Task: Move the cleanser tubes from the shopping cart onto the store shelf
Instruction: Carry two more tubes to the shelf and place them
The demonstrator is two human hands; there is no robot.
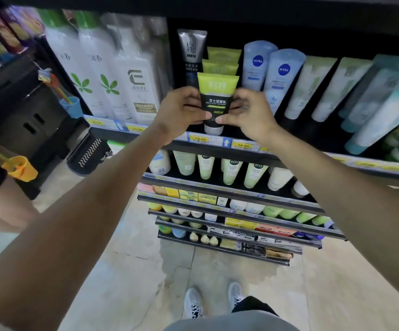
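The shelf (217, 145) is holding rows of tubes. Both hands — left hand (180, 111), right hand (246, 115) — are pinching one green tube (215, 101), cap down, probably to stand it straight before its row.

Bright, even light; blurred, warped edges

Both hands, left grip (181, 111) and right grip (246, 113), pinch a green-black tube (216, 99) upright between them at the shelf (217, 145) edge, matching tubes (222, 60) just behind.
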